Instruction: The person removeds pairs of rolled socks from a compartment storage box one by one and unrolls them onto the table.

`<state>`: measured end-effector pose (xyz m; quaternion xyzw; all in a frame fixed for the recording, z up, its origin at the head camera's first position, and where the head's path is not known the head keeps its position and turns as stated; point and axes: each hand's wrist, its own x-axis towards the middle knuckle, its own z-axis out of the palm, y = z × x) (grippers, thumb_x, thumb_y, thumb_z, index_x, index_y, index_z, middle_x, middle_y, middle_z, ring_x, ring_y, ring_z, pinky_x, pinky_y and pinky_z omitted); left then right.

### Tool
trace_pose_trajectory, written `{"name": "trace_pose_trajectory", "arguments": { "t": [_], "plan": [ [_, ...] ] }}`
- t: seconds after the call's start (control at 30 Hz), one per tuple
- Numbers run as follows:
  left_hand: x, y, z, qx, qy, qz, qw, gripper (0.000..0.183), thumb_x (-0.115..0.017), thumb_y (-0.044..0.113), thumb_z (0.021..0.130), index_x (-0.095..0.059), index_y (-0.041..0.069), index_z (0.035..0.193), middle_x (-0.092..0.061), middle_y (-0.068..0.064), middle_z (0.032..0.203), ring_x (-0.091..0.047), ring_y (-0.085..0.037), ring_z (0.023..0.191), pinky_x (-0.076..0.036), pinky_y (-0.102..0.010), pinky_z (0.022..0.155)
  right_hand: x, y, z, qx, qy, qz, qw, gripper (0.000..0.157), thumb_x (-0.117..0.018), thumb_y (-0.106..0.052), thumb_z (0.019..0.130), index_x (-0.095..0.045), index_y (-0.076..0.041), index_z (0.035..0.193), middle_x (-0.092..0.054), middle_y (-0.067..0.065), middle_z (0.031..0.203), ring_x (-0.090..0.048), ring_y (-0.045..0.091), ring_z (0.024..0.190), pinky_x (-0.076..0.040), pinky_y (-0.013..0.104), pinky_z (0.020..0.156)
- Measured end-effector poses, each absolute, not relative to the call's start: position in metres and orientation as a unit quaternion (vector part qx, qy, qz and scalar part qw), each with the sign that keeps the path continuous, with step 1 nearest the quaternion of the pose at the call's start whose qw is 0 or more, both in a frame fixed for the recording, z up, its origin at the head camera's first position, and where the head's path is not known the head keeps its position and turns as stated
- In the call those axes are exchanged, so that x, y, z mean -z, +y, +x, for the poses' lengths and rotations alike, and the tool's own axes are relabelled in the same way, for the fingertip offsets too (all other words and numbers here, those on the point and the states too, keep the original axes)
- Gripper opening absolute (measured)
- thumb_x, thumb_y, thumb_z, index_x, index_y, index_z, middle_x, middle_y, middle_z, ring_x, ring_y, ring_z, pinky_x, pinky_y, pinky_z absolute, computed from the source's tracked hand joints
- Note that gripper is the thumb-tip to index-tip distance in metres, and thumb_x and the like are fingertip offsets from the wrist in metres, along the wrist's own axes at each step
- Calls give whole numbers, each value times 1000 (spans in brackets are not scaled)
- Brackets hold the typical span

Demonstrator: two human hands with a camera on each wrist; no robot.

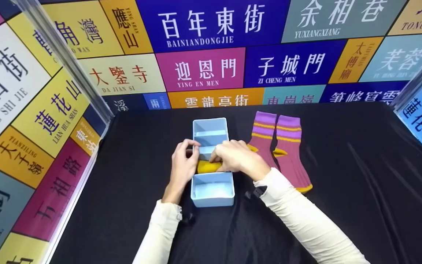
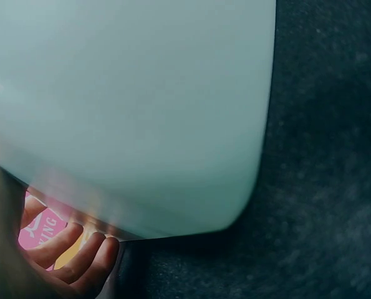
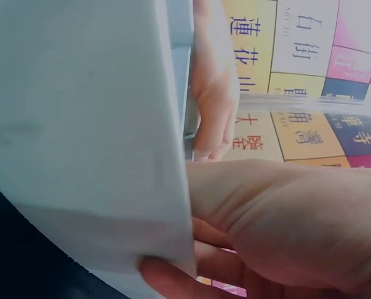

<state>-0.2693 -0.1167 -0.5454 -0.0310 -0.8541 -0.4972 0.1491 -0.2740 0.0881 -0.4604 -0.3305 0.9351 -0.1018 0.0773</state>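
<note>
A pale blue divided storage box (image 1: pixel 213 202) stands lengthwise in the head view, with several compartments. Yellow folded cloth (image 1: pixel 206 167) sits in one of its middle compartments, partly covered by my right hand (image 1: pixel 234 156). The curled fingers of that hand reach in and hold the cloth. In the right wrist view, one fingertip (image 3: pixel 163 277) lies against the box's outer wall (image 3: pixel 91 137). My left hand (image 1: pixel 184 163) grips the box's left side at the rim; its bent fingers (image 2: pixel 98 261) show beyond the wall in the left wrist view.
A pair of pink socks (image 1: pixel 291 161) with purple cuffs and yellow stripes lies flat to the right of the box. Black cloth (image 1: pixel 134 176) covers the table. Colourful sign-printed panels (image 1: pixel 200 69) stand behind and at both sides.
</note>
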Motion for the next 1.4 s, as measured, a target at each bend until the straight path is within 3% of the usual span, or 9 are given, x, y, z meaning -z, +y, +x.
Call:
{"name": "trace_pose_trajectory", "arguments": {
  "t": [0.37,0.7,0.97,1.4],
  "plan": [
    [548,-117,-268,503,-851,-27,149,10,-65,24,106,-74,24,111,-67,-7,121,-77,-19,102,-61,-39,96,470,85,-275,114,940,-316,55,37,-93,-48,83,-86,-33,116,-85,-7,106,-76,31,91,-57,49,69],
    [548,-116,-267,502,-852,-27,146,12,-65,25,106,-75,24,113,-67,-7,123,-77,-19,104,-61,-40,94,462,85,-272,88,937,-325,95,25,-87,-31,91,-85,-33,115,-81,-1,104,-71,31,91,-55,51,73],
    [548,-114,-267,501,-853,-22,145,12,-65,25,106,-75,24,112,-67,-6,123,-77,-18,103,-61,-38,94,464,87,-273,91,941,-313,96,30,-89,-28,88,-85,-33,118,-82,-4,112,-73,31,99,-58,54,81],
    [545,-117,-272,499,-855,-27,139,11,-64,24,107,-73,25,112,-66,-6,120,-76,-19,105,-62,-37,94,464,90,-276,96,930,-344,85,21,-88,-41,91,-86,-34,111,-72,-6,84,-66,25,81,-46,41,62]
  ]
}}
